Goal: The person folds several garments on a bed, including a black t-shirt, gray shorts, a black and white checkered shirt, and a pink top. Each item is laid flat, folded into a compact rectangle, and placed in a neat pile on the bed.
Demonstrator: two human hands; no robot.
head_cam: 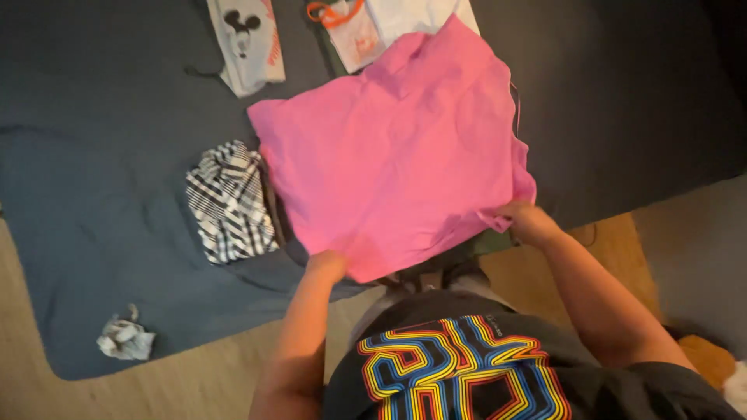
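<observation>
Pink, soft cotton cloth, a folded garment [393, 148] of roughly square outline, is spread flat on a dark blue-grey blanket [93, 210] laid over a pale wooden floor [194, 385]; its near edge is held at both lower corners; the left hand [327, 264] is pressed against the near left corner with its fingers tucked out of sight under the cloth, so the grip itself cannot be told for certain; the right hand [527, 220] is closed on the near right corner, where the fabric is pinched and slightly bunched. Just beside the garment's left edge a folded black-and-white striped cloth [228, 202] is seen, almost touching it; beyond the far edge a white printed cloth with an orange strap [354, 27] is partly covered by the pink fabric, and a grey printed cloth with a cartoon figure [247, 43] lies apart to the far left; a small crumpled white rag [124, 338] rests near the blanket's near left border. Bare blanket is left to the right of the garment and far to the left.
</observation>
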